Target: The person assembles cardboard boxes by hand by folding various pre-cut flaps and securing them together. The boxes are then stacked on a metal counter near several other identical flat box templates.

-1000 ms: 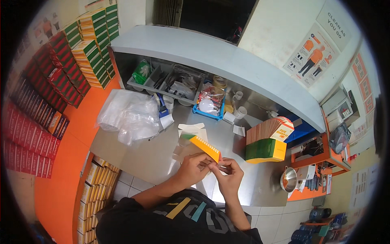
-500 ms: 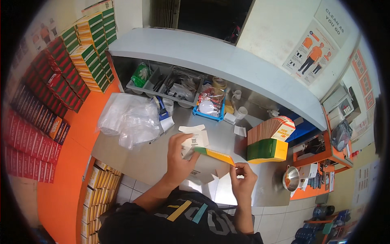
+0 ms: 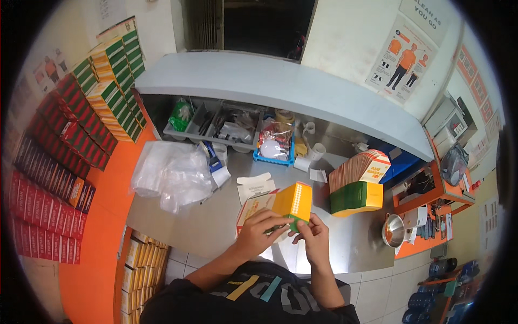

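Over the near part of the steel table, both my hands are on a yellow and green carton (image 3: pixel 295 201). It is partly opened out, with white and red-edged panels (image 3: pixel 256 209) spreading to its left. My left hand (image 3: pixel 260 229) pinches the carton's lower green edge from the left. My right hand (image 3: pixel 313 236) grips the lower right corner between thumb and fingers. A pale flap (image 3: pixel 256 186) shows just beyond the panels. Right of the carton stands a row of flat folded cartons (image 3: pixel 353 178), with a green and yellow bundle (image 3: pixel 356 198) in front.
Clear plastic bags (image 3: pixel 172 175) lie at the table's left, beside a blue tape dispenser (image 3: pixel 213 157). Grey bins (image 3: pixel 200 127) and a blue basket (image 3: pixel 275 160) line the back under a grey shelf (image 3: pixel 270 70). A metal bowl (image 3: pixel 394 229) sits at right; stacked boxes (image 3: pixel 116 97) rise at left.
The carton has turned from a thin edge-on shape to show its broad yellow and green sides. My left hand has moved right and nearer, down to the carton's lower edge. The view has shifted slightly.
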`<action>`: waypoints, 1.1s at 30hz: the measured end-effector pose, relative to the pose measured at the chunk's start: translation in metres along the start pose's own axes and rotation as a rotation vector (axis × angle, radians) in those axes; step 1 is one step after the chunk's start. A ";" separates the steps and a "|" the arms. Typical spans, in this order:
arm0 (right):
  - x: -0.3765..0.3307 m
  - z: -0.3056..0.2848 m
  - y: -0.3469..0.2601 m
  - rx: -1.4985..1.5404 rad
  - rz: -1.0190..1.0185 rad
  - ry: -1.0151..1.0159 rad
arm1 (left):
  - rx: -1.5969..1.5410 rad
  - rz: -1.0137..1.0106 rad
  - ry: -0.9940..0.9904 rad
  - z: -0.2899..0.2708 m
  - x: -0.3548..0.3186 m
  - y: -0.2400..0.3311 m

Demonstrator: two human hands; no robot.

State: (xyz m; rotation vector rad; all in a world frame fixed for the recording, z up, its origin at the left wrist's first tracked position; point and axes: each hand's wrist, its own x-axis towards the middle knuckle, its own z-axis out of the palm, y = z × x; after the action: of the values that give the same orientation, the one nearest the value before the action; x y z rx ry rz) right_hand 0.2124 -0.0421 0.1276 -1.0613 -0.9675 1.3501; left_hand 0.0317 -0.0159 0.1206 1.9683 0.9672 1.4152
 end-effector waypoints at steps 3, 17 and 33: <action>0.004 -0.003 0.000 -0.084 0.016 0.002 | -0.047 0.027 -0.018 -0.001 -0.002 -0.013; 0.000 0.017 0.012 -0.553 -0.608 0.137 | -0.344 -0.207 0.179 0.007 -0.004 -0.008; -0.002 0.015 0.026 -0.193 -0.321 0.076 | -0.465 -0.287 0.164 0.013 -0.005 -0.007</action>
State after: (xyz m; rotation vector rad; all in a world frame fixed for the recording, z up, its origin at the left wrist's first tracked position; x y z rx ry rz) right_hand 0.1914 -0.0453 0.1060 -1.0408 -1.1723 0.9630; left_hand 0.0409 -0.0163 0.1084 1.3391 0.8531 1.4889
